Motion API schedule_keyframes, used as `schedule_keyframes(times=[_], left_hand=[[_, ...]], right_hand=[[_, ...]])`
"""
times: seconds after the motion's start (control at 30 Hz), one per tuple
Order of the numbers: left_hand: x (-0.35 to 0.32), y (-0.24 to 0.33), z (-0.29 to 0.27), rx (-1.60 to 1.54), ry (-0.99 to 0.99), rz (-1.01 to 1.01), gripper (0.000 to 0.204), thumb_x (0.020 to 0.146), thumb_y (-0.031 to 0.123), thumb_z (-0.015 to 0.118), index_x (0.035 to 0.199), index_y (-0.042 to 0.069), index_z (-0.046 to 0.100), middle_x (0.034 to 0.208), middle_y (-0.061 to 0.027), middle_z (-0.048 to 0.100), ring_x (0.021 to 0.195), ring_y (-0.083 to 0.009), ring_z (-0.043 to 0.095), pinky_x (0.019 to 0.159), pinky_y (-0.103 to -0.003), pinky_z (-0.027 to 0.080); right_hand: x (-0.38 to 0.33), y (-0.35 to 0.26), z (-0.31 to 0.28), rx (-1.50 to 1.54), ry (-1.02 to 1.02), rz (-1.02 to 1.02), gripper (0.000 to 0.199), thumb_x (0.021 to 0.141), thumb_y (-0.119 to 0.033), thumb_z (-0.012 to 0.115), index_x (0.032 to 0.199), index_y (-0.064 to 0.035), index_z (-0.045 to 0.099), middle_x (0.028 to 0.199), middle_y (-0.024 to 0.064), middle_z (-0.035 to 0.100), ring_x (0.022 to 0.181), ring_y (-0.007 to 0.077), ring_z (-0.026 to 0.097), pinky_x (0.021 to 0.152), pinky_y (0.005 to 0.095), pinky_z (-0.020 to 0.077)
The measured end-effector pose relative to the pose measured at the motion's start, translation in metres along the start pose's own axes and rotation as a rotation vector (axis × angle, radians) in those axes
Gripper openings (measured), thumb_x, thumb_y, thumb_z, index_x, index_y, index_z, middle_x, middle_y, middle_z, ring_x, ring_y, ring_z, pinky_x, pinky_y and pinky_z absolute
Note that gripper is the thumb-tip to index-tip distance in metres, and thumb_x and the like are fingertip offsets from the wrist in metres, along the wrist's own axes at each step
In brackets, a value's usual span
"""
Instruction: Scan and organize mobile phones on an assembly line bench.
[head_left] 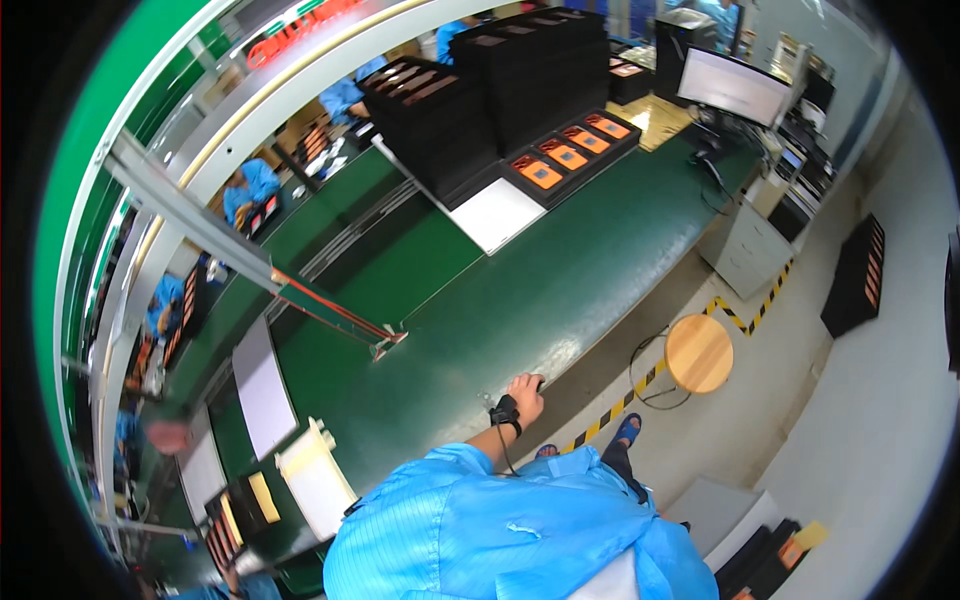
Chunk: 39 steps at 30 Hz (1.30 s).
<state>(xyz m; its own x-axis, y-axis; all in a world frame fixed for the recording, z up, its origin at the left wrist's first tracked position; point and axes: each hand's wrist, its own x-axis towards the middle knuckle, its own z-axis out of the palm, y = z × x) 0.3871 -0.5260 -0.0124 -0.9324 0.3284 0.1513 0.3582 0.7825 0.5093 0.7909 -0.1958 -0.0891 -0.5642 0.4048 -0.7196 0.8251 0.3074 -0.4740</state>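
Note:
My left hand (526,396) is at the near edge of the long green worktable (560,265), its fingers curled in. A small dark thing shows at the fingertips, too small to name. Around that wrist sits a black strapped device (505,412), from which a thin cable runs back along my blue sleeve (455,462). Outside this view is my right hand. Farther along the table, a black tray (590,157) holds several orange-and-white items beside a white sheet (497,215).
Tall stacks of black trays (425,130) stand at the table's far side. A monitor (733,85) is at the far right end. A metal post (340,312) rises from the table. A round wooden stool (699,354) stands on the floor. Other people in blue work at the left.

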Motion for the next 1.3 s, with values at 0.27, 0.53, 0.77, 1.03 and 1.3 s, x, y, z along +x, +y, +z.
schedule_keyframes(times=[0.27,0.53,0.77,1.03,1.3], left_hand=[[0.006,-0.003,0.030,0.112,0.134,-0.413,0.006,0.071,0.008,0.058,0.075,0.011,0.062,0.084,-0.0138,0.062,0.083,-0.0360,0.060,0.073,-0.046,0.048],[0.021,0.001,0.084,0.125,0.155,-0.586,0.014,0.076,0.015,0.057,0.074,0.006,0.068,0.081,-0.0208,0.064,0.072,-0.0416,0.062,0.070,-0.050,0.051],[0.015,0.051,0.095,-0.011,0.103,-0.663,0.012,0.078,0.014,0.057,0.079,0.006,0.066,0.089,-0.0228,0.059,0.077,-0.0412,0.061,0.067,-0.049,0.051],[-0.005,0.048,0.070,-0.265,-0.014,-0.657,0.013,0.079,0.013,0.057,0.072,0.009,0.067,0.076,-0.0132,0.065,0.080,-0.0343,0.064,0.066,-0.045,0.051],[-0.135,-0.041,0.105,-0.013,-0.597,-0.846,0.022,0.082,0.021,0.057,0.085,0.006,0.074,0.090,-0.0178,0.070,0.088,-0.0336,0.067,0.077,-0.038,0.052]], right_hand=[[0.118,-0.038,-0.115,0.000,-0.114,-0.083,0.024,0.092,-0.020,0.054,0.091,-0.0040,0.071,0.078,0.0062,0.069,0.066,0.0156,0.064,0.058,0.0294,0.0504],[0.247,-0.071,-0.221,0.178,-0.212,-0.091,0.022,0.092,-0.019,0.052,0.092,-0.0045,0.070,0.077,0.0063,0.068,0.064,0.0154,0.063,0.056,0.0290,0.0504],[0.259,-0.114,-0.243,-0.079,-0.185,-0.145,0.023,0.091,-0.019,0.053,0.094,-0.0018,0.069,0.081,0.0105,0.069,0.066,0.0205,0.065,0.058,0.0326,0.0515],[0.252,-0.165,-0.186,-0.186,-0.246,-0.209,0.024,0.090,-0.019,0.053,0.094,-0.0017,0.069,0.082,0.0111,0.070,0.067,0.0212,0.065,0.059,0.0331,0.0516],[0.239,-0.204,-0.156,-0.178,-0.258,-0.195,0.024,0.090,-0.019,0.054,0.094,-0.0015,0.069,0.082,0.0116,0.070,0.068,0.0219,0.065,0.059,0.0336,0.0517]])
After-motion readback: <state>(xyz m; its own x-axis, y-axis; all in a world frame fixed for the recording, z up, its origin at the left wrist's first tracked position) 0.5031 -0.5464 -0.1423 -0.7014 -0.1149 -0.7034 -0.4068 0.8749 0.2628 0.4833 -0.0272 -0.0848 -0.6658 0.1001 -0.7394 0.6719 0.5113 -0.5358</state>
